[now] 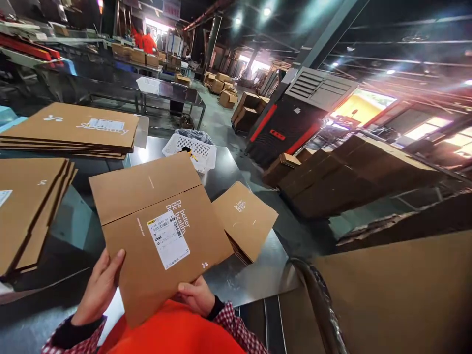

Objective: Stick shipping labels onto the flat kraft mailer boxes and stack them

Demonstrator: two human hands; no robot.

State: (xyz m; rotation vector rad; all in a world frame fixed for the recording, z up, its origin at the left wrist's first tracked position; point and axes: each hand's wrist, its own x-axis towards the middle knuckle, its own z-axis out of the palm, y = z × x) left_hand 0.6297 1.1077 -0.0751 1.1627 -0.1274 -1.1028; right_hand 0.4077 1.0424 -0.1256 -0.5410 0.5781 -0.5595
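Observation:
A flat, folded cardboard box with white print and a white shipping label is held up in front of me, tilted. My left hand grips its left edge, thumb on the printed face and the other fingers behind. On the lower right edge my right hand pinches it the same way, its fingers partly hidden below. Just right of the held box, a stack of smaller flat boxes lies on the metal table.
Flat labelled boxes are stacked at the left, with another pile nearer me. A white plastic basket stands beyond the held box. Large cardboard fills the lower right. A black-and-red machine and a person in red are farther off.

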